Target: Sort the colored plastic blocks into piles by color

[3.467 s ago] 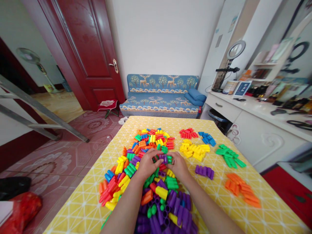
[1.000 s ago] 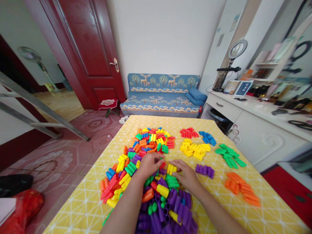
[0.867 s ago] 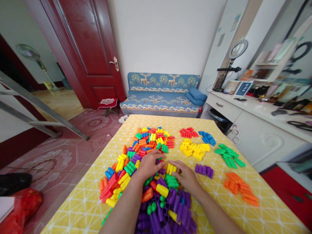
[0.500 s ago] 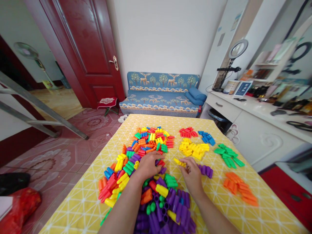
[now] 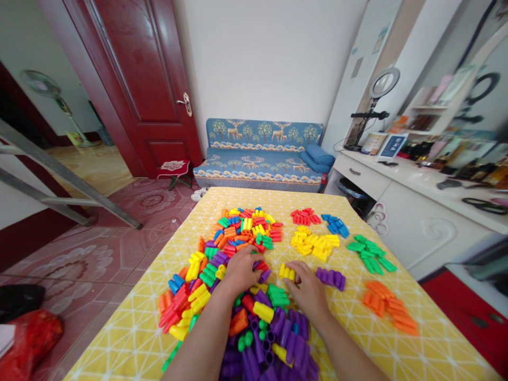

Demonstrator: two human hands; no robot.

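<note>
My left hand (image 5: 242,270) lies on a mixed heap of plastic toy blocks (image 5: 208,272), its fingers loosely bent and apart beside red and purple pieces. Nothing shows in its grasp. My right hand (image 5: 309,288) pinches a yellow ribbed block (image 5: 287,272) by its right end, just right of the heap. A row of purple tubes (image 5: 330,278) lies on the cloth just past that hand. Purple blocks (image 5: 273,349) fill the near part of the heap between my forearms. Part of the heap is hidden under my left arm.
Sorted groups lie on the yellow tablecloth (image 5: 428,349): red blocks (image 5: 305,216), blue blocks (image 5: 335,226), yellow blocks (image 5: 314,243), green blocks (image 5: 371,254) and orange blocks (image 5: 391,308). A blue sofa (image 5: 257,164) stands beyond the table, a white dresser (image 5: 424,211) to the right.
My right hand has turned the yellow block, so its ribbed side now faces me, and moved it slightly left and down. My left hand stays on the heap.
</note>
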